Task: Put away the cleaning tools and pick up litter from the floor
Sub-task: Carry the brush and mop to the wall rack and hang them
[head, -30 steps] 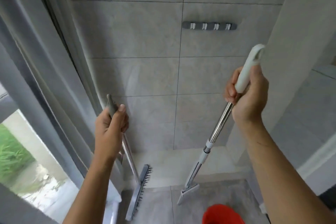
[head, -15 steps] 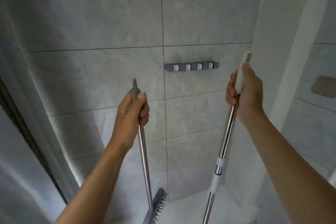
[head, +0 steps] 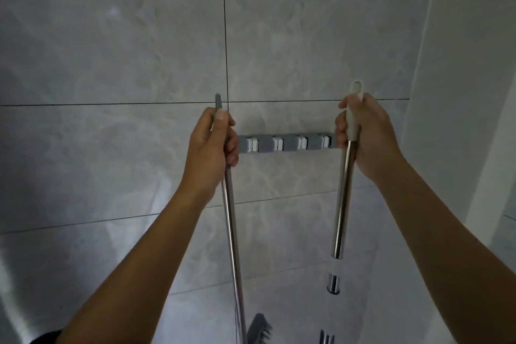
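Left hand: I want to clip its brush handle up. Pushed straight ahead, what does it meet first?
Probably the left end of the wall rack, just behind the left hand; depth is unclear, and it might meet bare tile beside it.

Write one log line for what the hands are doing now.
left hand: grips steel brush pole | right hand: grips white-tipped steel pole | grey wall clip rack: empty

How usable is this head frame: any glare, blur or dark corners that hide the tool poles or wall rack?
Head view: dim, with darkened lower corners. The wall rack reads clearly between the left hand and right hand. The brush pole is sharp; the squeegee pole washes out against the pale tile lower down, seeming broken. Straight tile lines bow from wide-angle distortion.
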